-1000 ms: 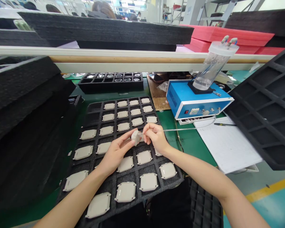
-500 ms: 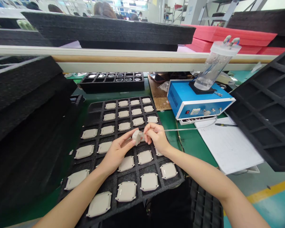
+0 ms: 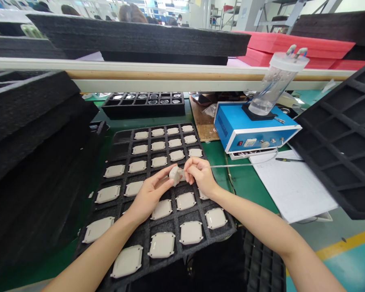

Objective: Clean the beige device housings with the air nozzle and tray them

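Note:
Between the thumb and fingers of my left hand (image 3: 150, 194) is a beige watch case (image 3: 174, 175), tipped up on its side above the foam tray. My right hand (image 3: 200, 174) is closed in a pinch on the end of a thin clear tube (image 3: 231, 166), a pale tip of it pointing at the case's side. Whether the tip touches the case I cannot tell. Below both hands lies a black foam tray (image 3: 146, 227) with several beige watch cases (image 3: 191, 232) in its compartments. The tube runs right to a blue machine (image 3: 255, 129) with a clear cylinder (image 3: 269, 89) on top.
Stacked black foam trays (image 3: 33, 162) rise at the left. A tray of round parts (image 3: 142, 109) stands behind. Right of the hands lie white paper (image 3: 292, 186) and a pen (image 3: 288, 159). An upright foam tray (image 3: 340, 138) leans at the far right, below a shelf edge (image 3: 182, 86).

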